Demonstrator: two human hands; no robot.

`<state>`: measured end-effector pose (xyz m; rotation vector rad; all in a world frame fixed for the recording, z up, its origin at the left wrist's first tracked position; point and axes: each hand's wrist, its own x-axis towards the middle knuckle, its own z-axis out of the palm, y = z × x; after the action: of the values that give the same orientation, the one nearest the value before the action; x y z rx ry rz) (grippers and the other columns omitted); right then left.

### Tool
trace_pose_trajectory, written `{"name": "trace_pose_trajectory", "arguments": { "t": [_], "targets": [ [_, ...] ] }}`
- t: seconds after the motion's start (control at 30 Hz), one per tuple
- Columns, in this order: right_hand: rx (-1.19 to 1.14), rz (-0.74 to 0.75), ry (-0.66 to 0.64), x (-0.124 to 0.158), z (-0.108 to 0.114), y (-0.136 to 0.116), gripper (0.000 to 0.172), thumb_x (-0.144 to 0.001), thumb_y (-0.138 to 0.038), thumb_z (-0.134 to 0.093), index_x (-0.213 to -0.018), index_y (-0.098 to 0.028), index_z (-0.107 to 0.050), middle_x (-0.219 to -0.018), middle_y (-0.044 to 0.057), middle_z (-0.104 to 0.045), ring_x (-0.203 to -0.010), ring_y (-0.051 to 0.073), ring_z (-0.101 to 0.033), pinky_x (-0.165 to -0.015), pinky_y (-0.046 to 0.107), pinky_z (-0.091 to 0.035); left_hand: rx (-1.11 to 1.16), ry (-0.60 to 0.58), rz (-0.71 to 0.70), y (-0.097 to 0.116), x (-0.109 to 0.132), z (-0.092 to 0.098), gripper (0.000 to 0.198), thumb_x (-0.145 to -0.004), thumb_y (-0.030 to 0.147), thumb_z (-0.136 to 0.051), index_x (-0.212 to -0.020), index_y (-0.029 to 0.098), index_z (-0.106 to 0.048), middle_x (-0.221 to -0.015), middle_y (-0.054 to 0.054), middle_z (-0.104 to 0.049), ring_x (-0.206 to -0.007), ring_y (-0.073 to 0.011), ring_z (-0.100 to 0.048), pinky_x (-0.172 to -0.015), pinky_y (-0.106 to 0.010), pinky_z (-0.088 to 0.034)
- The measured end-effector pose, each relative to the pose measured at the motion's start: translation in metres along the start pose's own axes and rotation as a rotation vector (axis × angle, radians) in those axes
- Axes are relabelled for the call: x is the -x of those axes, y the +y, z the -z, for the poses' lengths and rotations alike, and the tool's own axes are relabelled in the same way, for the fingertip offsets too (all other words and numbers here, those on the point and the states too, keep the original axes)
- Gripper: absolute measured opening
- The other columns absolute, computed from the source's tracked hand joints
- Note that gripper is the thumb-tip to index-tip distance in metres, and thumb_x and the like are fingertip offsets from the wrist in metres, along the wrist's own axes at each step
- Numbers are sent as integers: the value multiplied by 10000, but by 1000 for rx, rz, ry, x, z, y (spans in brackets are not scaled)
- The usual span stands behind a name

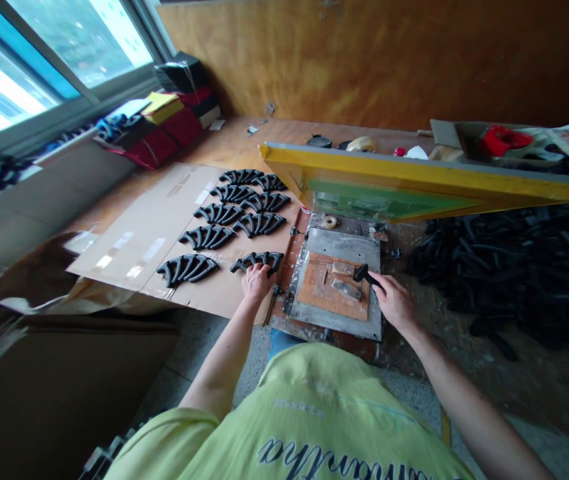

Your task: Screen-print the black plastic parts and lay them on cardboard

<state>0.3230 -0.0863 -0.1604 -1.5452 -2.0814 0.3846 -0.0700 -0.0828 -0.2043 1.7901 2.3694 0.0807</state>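
Note:
My right hand (395,301) is closed around the thin end of a black handle-shaped piece (363,273). Its wider head is over a wooden jig (309,287) fixed on a grey metal plate (374,253). Over on the cardboard, my left hand (258,283) has its fingers curled onto the near end of a fanned row of black handles (244,262); the fingers partly hide what they grip. More fanned rows of the same handles (187,269) lie beside and beyond it. Above the plate, a yellow-edged screen frame (414,180) with a green mesh area stands tilted up.
A large heap of black handles (509,267) covers the right of the bench. A tape roll (329,222) sits at the plate's far edge. An open carton (447,137) holding a red item stands at the back right. Dark red bundles (149,143) lie beneath the window.

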Motion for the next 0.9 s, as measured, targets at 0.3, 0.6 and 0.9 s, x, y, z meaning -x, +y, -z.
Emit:
{"name": "trace_pose_trajectory", "arguments": {
  "t": [0.3, 0.6, 0.9],
  "targets": [
    [204, 186, -198, -16, -19, -36, 427, -954, -129, -399, -1257, -253, -674, -1125, 53, -706, -951, 179, -669, -801, 270, -529, 13, -21, 2, 0, -63, 11, 405, -891, 474, -553, -1219, 271, -675, -1301, -116, -616, -1185, -334, -526, -903, -420, -472],
    [294, 198, -334, -34, -25, -59, 421, -948, -123, -439, -1277, -239, -675, -1131, 100, -677, -1036, 229, -599, -841, 320, -495, 269, 136, -6, 21, -58, 19, 521, -905, 386, -576, -1380, 172, -553, -1468, -181, -508, -1343, -327, -460, -1097, -474, -373],
    [184, 353, -244, -39, -35, -74, 532, -920, -319, -635, -1432, -224, -530, -1505, 136, -484, -1416, 301, -389, -1157, 527, -314, 1339, 197, -126, 120, -46, 184, 599, -941, 704, -320, -1243, 261, -588, -662, 24, -580, -612, -146, -650, -669, -322, -550]
  ]
}}
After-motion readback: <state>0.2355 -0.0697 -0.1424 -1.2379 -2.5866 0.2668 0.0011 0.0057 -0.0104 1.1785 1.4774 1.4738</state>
